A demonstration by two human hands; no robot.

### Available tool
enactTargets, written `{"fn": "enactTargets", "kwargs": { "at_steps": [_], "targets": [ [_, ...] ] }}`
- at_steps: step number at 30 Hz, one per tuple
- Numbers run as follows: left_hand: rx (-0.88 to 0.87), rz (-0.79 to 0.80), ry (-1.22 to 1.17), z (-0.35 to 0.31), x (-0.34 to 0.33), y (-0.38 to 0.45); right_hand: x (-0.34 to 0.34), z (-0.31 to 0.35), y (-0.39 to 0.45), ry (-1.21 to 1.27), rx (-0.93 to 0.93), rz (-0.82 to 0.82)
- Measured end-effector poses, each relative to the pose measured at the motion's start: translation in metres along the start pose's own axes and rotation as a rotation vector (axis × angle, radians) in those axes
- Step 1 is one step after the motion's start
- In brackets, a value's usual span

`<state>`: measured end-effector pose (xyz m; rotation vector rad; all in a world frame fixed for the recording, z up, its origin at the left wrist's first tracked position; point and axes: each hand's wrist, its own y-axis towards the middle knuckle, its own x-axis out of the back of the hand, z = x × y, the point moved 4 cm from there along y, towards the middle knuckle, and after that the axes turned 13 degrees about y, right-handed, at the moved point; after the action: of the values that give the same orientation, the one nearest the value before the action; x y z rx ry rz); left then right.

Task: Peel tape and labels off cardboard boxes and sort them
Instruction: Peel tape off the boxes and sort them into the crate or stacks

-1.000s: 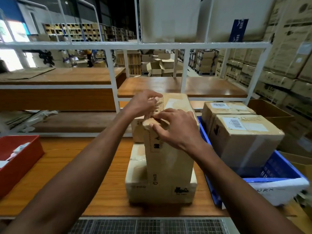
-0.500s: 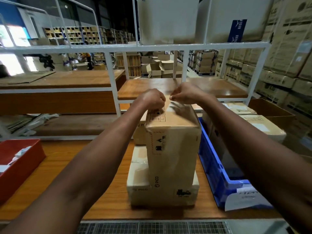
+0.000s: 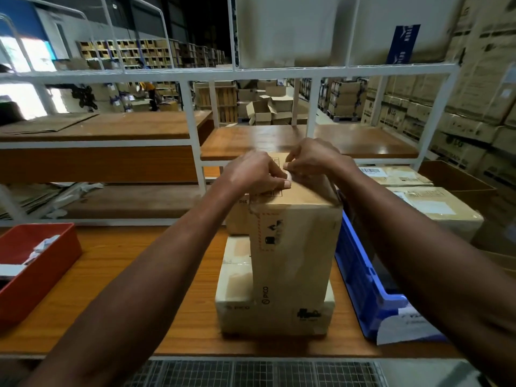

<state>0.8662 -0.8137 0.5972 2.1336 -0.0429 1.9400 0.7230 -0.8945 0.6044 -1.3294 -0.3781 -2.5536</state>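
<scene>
Cardboard box (image 3: 293,247) top, left hand (image 3: 252,171), right hand (image 3: 311,157) pinching together

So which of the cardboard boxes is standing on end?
The tall brown cardboard box under both hands, upright atop a flat pale box; the labelled boxes in the blue crate lie flat.

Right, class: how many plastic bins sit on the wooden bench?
2: a red bin at the left edge, a blue bin right of the stacked boxes. Arms may hide others.
</scene>
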Motion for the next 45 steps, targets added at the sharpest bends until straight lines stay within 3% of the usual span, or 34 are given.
{"fn": "enactTargets", "kwargs": {
  "at_steps": [8,11,15,21,25,29,31,34,36,40,45],
  "targets": [
    [-0.047,0.039,-0.009,0.003,0.003,-0.008,0.013,0.024,-0.068,0.027,0.067,0.150],
    [-0.077,0.033,-0.092,0.003,0.001,-0.019,0.007,0.021,-0.095,0.055,0.076,0.061],
    [-0.075,-0.136,-0.044,-0.001,0.000,-0.042,0.001,0.025,-0.104,-0.025,0.054,0.016],
    [-0.012,-0.069,-0.221,0.014,-0.010,-0.067,-0.017,0.035,-0.140,-0.224,0.064,-0.013],
    [0.015,-0.084,-0.306,0.013,-0.017,-0.071,-0.034,0.039,-0.154,-0.181,0.111,-0.109],
    [-0.115,-0.095,-0.594,0.015,-0.028,-0.071,-0.024,0.033,-0.158,-0.129,0.049,-0.126],
    [-0.135,-0.204,-0.815,0.020,-0.040,-0.075,-0.021,0.030,-0.159,-0.112,0.040,-0.135],
    [0.108,-0.373,-1.090,0.035,-0.079,-0.080,-0.019,0.022,-0.161,-0.104,0.013,-0.173],
    [0.309,-0.253,-1.120,0.043,-0.123,-0.085,-0.014,0.014,-0.161,-0.080,-0.023,-0.205],
    [0.601,0.344,-1.125,0.044,-0.218,-0.105,0.000,-0.007,-0.163,-0.033,-0.130,-0.220],
    [0.638,0.476,-1.310,0.029,-0.241,-0.103,0.015,-0.041,-0.165,0.034,-0.230,-0.111]
  ]
}}
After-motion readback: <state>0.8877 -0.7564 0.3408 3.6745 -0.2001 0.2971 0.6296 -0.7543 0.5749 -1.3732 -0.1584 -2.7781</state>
